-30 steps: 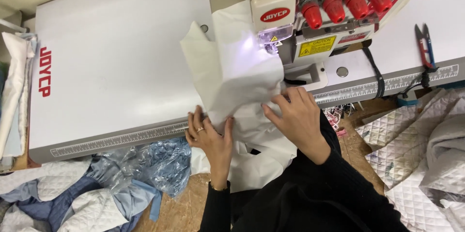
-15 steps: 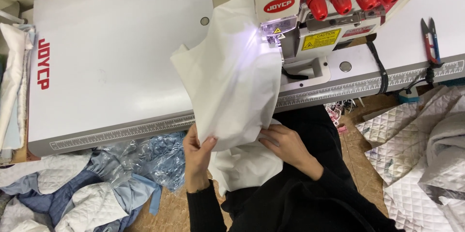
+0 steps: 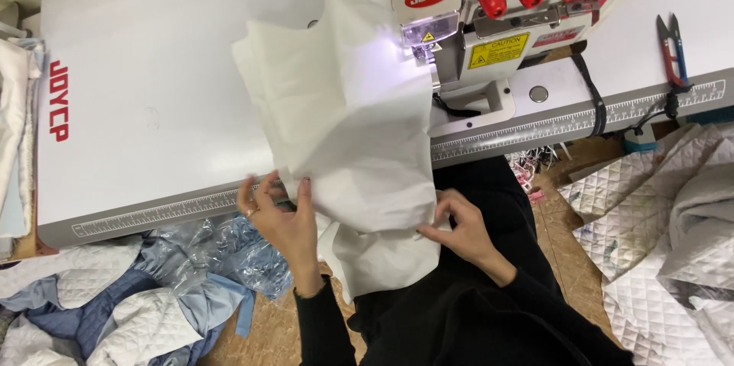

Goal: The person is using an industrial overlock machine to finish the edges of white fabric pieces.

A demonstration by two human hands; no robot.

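**White fabric now runs deeper under the machine head, hands drawn back to the front edge**

A second ago both hands sat higher on the white fabric (image 3: pixel 348 117), bunching it just in front of the sewing machine (image 3: pixel 459 22). Now the fabric lies longer and flatter, reaching from the lit needle area near the back of the desk (image 3: pixel 153 68) down over the front edge and onto the person's lap. Both hands have slid toward its lower part.

The left hand (image 3: pixel 281 217) rests at the front edge of the desk, fingers held together and laid flat against the left border of the fabric, thumb tucked behind it. The right hand (image 3: pixel 459 227) is just off the desk's front edge, pinching the lower right corner of the fabric between thumb and fingertips.

By the look of it, the piece is held taut for guiding along its right side.

Thread snips (image 3: pixel 671 48) lie near the right edge of the desk. Quilted pieces (image 3: pixel 657 205) are heaped on the floor.
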